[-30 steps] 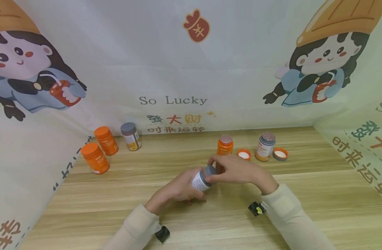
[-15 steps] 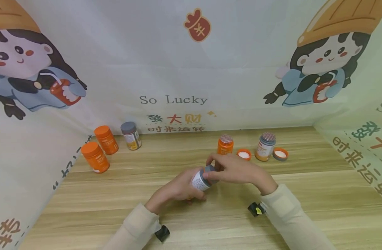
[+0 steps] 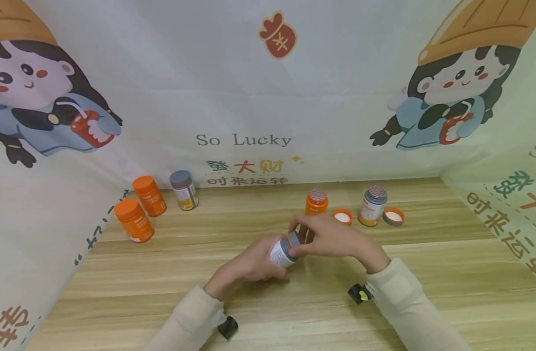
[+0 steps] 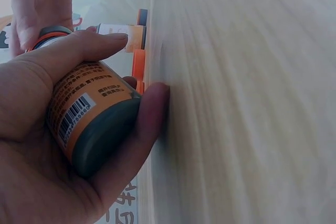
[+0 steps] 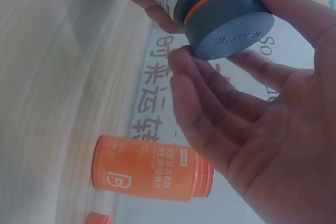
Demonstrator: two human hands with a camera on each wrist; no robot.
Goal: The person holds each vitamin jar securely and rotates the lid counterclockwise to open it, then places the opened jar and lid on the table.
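In the head view my left hand point(image 3: 257, 258) grips a tilted grey pill bottle point(image 3: 280, 255) with a white label. The left wrist view shows the bottle's orange barcode label point(image 4: 86, 103) and dark base, with the fingers and thumb wrapped round it. My right hand point(image 3: 334, 238) pinches the grey cap point(image 5: 231, 32) at the bottle's upper end, thumb on one side and fingertips on the other. An orange rim shows along the cap's lower edge, by the bottle's neck. Whether the cap is fully loose from the neck, I cannot tell.
Behind my right hand stand an uncapped orange bottle point(image 3: 316, 202) and an uncapped grey bottle point(image 3: 373, 207), both with foil seals. An orange cap point(image 3: 342, 217) and a grey cap point(image 3: 393, 216) lie beside them. Capped orange bottles point(image 3: 134, 222) and a grey-capped bottle point(image 3: 183, 191) stand left.
The right fingers have shifted slightly round the cap, and the cap's angle has changed, with its orange rim showing again. My left hand and the bottle have stayed in place.
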